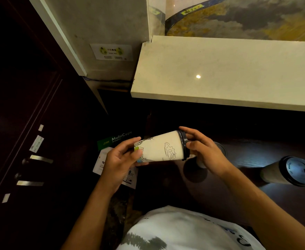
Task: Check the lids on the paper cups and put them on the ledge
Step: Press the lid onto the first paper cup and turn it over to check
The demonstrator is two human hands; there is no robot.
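Observation:
I hold a white paper cup (pixel 163 147) with line drawings on its side, tipped on its side in front of me. Its black lid (pixel 183 144) points right. My left hand (pixel 120 159) grips the cup's base end. My right hand (pixel 204 150) curls around the lid, fingers over its rim. A second lidded cup (pixel 288 171) stands on the dark counter (pixel 247 192) at the right. Part of another cup (pixel 220 148) shows behind my right hand, mostly hidden. The pale stone ledge (pixel 229 73) lies above and beyond the cup, bare.
A dark wooden door with metal handles (pixel 38 159) fills the left. A green MultiCopy paper box (pixel 115 139) and a white printed sheet (pixel 101 163) lie below my left hand. A glass panel (pixel 238 17) rises behind the ledge.

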